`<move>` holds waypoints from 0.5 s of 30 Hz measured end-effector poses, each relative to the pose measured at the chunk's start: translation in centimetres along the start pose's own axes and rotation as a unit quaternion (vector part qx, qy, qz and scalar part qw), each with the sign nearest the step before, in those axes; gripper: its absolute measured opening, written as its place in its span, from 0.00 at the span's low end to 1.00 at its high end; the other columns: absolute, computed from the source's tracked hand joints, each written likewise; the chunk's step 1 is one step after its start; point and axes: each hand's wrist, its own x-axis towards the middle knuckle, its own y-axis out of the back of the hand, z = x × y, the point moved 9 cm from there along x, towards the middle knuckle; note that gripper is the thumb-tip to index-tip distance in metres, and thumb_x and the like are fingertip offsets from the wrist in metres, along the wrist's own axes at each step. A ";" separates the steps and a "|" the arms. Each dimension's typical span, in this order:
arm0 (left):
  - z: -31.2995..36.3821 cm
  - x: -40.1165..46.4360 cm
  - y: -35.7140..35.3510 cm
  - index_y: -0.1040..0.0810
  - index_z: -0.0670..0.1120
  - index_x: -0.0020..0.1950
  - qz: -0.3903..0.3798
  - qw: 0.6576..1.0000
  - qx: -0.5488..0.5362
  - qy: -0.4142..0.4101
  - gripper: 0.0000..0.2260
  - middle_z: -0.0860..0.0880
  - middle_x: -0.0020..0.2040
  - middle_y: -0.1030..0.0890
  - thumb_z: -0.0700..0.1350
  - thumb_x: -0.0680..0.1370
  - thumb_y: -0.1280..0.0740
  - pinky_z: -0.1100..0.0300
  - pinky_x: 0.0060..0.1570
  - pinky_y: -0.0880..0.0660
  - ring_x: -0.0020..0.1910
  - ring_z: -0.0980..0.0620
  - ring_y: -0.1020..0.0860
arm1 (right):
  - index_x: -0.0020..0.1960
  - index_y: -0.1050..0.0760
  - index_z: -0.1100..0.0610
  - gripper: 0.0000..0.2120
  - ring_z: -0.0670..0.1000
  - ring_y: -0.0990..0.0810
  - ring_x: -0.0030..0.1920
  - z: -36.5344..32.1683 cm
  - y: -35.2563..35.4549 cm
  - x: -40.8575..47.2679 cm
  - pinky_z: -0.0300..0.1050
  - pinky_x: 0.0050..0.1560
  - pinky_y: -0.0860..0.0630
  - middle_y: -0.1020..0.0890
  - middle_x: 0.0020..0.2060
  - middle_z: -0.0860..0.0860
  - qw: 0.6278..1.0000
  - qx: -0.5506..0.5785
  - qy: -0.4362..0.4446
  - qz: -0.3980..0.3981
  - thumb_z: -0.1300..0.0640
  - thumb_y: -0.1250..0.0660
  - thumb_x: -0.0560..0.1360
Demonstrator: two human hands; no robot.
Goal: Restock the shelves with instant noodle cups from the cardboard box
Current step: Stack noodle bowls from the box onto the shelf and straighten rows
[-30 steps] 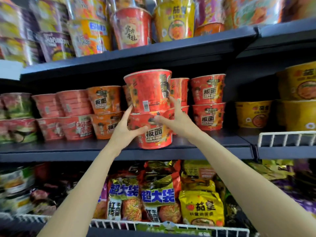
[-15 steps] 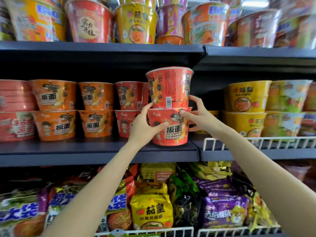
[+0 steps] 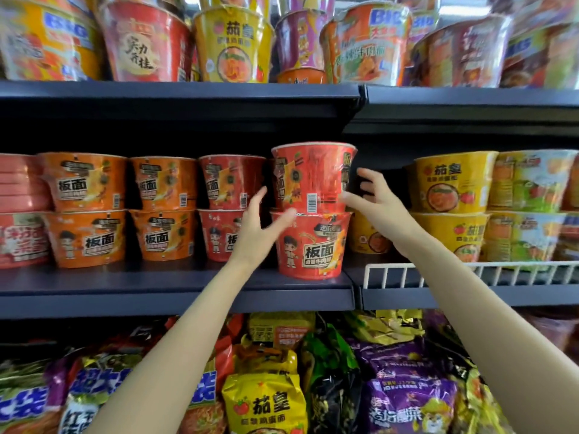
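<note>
Two red noodle cups stand stacked at the right end of the dark middle shelf (image 3: 150, 297): the lower red cup (image 3: 308, 250) near the shelf's front edge, and the upper red cup (image 3: 313, 175) on its lid with the barcode facing me. My left hand (image 3: 257, 233) is just left of the stack with fingers spread, its thumb tip over the seam between the two cups. To the right of the stack is my right hand (image 3: 380, 211), also spread, its thumb tip at the upper cup's lower right edge. Neither hand wraps a cup. The cardboard box is out of view.
Stacked orange cups (image 3: 84, 211) and red cups (image 3: 228, 208) fill the shelf to the left. Yellow cups (image 3: 451, 208) stand to the right behind a white wire fence (image 3: 470, 274). Tall cups (image 3: 232, 42) line the upper shelf. Noodle packets (image 3: 266, 405) fill the bottom shelf.
Both hands had been closed on the lower red cup, sliding the stack rightwards along the shelf. Now their fingers have opened and drawn off the stack, which stands by itself.
</note>
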 end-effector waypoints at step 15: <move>4.1 0.2 1.2 0.35 0.51 0.71 0.104 0.989 0.074 -0.080 0.20 0.54 0.68 0.30 0.48 0.79 0.38 0.56 0.64 0.34 0.67 0.55 0.32 | 0.73 0.37 0.54 0.29 0.49 0.26 0.63 1.4 -1.3 3.1 0.41 0.58 0.33 0.25 0.63 0.49 0.996 0.069 -0.055 0.000 0.38 0.45 0.78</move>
